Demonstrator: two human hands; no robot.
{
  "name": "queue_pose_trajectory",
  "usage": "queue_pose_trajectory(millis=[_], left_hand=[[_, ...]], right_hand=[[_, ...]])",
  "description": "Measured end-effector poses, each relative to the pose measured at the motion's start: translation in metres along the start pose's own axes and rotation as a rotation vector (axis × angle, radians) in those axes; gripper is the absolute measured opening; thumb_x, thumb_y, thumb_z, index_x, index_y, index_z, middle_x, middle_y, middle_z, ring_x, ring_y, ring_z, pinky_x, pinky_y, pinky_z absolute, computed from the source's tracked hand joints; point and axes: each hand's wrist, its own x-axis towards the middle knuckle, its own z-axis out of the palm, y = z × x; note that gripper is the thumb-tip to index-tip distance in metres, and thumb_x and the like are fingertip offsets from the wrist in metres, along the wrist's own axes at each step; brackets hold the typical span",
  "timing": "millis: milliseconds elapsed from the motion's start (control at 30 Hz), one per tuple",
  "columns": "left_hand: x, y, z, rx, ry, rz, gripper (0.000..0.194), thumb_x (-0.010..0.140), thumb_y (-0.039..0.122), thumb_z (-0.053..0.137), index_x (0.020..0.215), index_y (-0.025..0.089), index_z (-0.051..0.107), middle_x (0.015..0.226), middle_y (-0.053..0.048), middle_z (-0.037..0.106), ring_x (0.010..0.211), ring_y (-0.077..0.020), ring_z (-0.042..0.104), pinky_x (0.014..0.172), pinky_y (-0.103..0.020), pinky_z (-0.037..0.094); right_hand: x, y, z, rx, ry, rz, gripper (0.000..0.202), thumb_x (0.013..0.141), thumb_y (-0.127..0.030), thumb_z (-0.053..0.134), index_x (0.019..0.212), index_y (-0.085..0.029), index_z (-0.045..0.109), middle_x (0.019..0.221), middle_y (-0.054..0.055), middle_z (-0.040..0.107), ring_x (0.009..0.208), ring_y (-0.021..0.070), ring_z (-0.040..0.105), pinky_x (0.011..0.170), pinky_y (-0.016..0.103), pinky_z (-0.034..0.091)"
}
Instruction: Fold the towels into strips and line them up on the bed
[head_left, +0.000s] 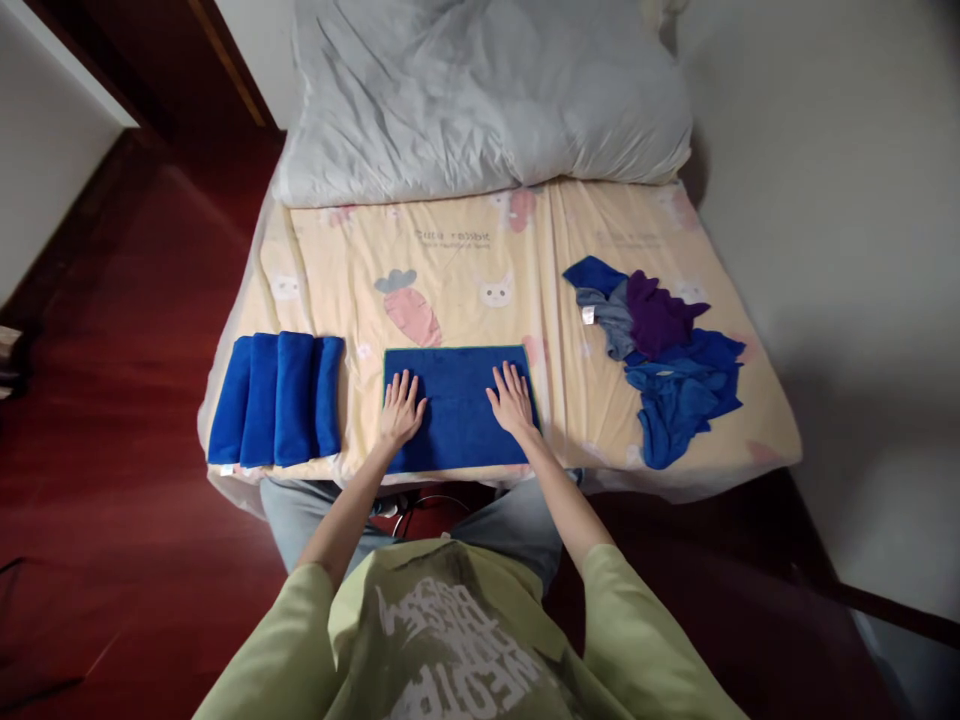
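Lying flat near the bed's [465, 290] front edge, the blue cloth [459, 425] has the left hand [403, 408] on its left part and the right hand [512, 400] on its right part. Both hands are open, palms down, fingers slightly spread, gripping nothing. Folded blue cloths [276, 400] overlap in a row to the left; a crumpled pile [671, 350] of blue, purple and grey cloths sits to the right.

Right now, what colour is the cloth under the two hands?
Blue cloth, with a thin green edge; it shows best in the head view.
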Motion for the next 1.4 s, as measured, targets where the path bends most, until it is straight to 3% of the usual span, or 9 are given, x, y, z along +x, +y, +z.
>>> queue_pose_trajectory(millis=[167, 333, 533, 767, 900, 1000, 1167, 1300, 1400], left_hand=[[0.056, -0.033, 0.004, -0.022, 0.044, -0.084, 0.058, 0.100, 0.039, 0.041, 0.151, 0.013, 0.044, 0.164, -0.015, 0.030, 0.155, -0.0333, 0.016, 0.124, -0.056, 0.016], [0.103, -0.059, -0.014, -0.100, 0.074, -0.140, 0.042, 0.095, 0.027, 0.046, 0.133, 0.014, 0.062, 0.136, -0.018, 0.057, 0.131, -0.0335, 0.049, 0.114, -0.051, 0.037], [0.140, -0.087, -0.026, -0.199, -0.047, -0.286, 0.027, 0.077, 0.023, 0.069, 0.101, 0.015, 0.076, 0.098, -0.012, 0.068, 0.090, -0.0268, 0.066, 0.090, -0.041, 0.054], [0.123, -0.095, -0.022, -0.465, -0.067, -0.309, 0.046, 0.069, 0.018, 0.068, 0.115, 0.016, 0.073, 0.105, -0.008, 0.075, 0.089, -0.0231, 0.072, 0.084, -0.034, 0.058], [0.108, -0.090, -0.026, -0.548, -0.060, -0.152, 0.024, 0.076, 0.023, 0.059, 0.090, 0.019, 0.078, 0.106, -0.007, 0.076, 0.102, -0.0238, 0.071, 0.097, -0.037, 0.055], [0.095, -0.084, -0.034, -0.589, -0.031, -0.034, 0.023, 0.081, 0.028, 0.057, 0.086, 0.020, 0.078, 0.103, -0.008, 0.077, 0.105, -0.0241, 0.071, 0.100, -0.039, 0.054], [0.071, -0.077, -0.045, -0.677, -0.209, 0.105, 0.022, 0.082, 0.030, 0.059, 0.081, 0.021, 0.079, 0.095, -0.008, 0.078, 0.096, -0.0234, 0.074, 0.099, -0.040, 0.055], [0.067, -0.071, -0.047, -0.637, -0.266, 0.019, 0.022, 0.082, 0.037, 0.063, 0.084, 0.021, 0.078, 0.096, -0.009, 0.077, 0.097, -0.0240, 0.073, 0.099, -0.041, 0.055], [0.077, -0.070, -0.044, -0.629, -0.180, -0.165, 0.032, 0.083, 0.046, 0.065, 0.094, 0.018, 0.076, 0.102, -0.011, 0.076, 0.098, -0.0246, 0.071, 0.092, -0.037, 0.057]], right_hand=[[0.046, 0.045, 0.025, 0.010, 0.052, 0.082, 0.059, 0.104, -0.043, 0.035, 0.155, -0.014, 0.039, 0.166, 0.014, 0.026, 0.155, 0.0285, 0.017, 0.126, 0.054, 0.012], [0.089, 0.087, 0.020, 0.161, 0.218, 0.146, 0.049, 0.098, -0.032, 0.044, 0.142, -0.012, 0.054, 0.151, 0.016, 0.049, 0.144, 0.0278, 0.039, 0.123, 0.049, 0.029], [0.122, 0.115, 0.015, 0.517, 0.166, 0.291, 0.029, 0.084, -0.029, 0.063, 0.106, -0.014, 0.070, 0.093, 0.010, 0.070, 0.080, 0.0216, 0.065, 0.083, 0.040, 0.058], [0.113, 0.121, 0.011, 0.610, 0.166, 0.281, 0.020, 0.072, -0.024, 0.071, 0.091, -0.018, 0.068, 0.106, 0.011, 0.070, 0.087, 0.0208, 0.065, 0.087, 0.039, 0.057], [0.117, 0.122, 0.013, 0.623, 0.134, 0.331, 0.037, 0.067, -0.021, 0.071, 0.104, -0.017, 0.067, 0.099, 0.009, 0.069, 0.082, 0.0199, 0.064, 0.085, 0.040, 0.058], [0.118, 0.124, 0.014, 0.606, 0.105, 0.356, 0.024, 0.066, -0.024, 0.072, 0.088, -0.018, 0.068, 0.087, 0.006, 0.068, 0.075, 0.0204, 0.064, 0.082, 0.041, 0.057], [0.107, 0.127, 0.011, 0.638, 0.077, 0.342, 0.016, 0.068, -0.032, 0.072, 0.073, -0.020, 0.062, 0.077, 0.003, 0.067, 0.072, 0.0202, 0.064, 0.080, 0.040, 0.057], [0.103, 0.124, 0.006, 0.693, 0.082, 0.310, 0.024, 0.070, -0.037, 0.074, 0.079, -0.020, 0.060, 0.085, 0.006, 0.070, 0.079, 0.0209, 0.067, 0.084, 0.040, 0.056], [0.105, 0.118, 0.003, 0.722, 0.105, 0.285, 0.030, 0.073, -0.043, 0.075, 0.088, -0.019, 0.063, 0.105, 0.011, 0.072, 0.096, 0.0233, 0.068, 0.090, 0.041, 0.056]])
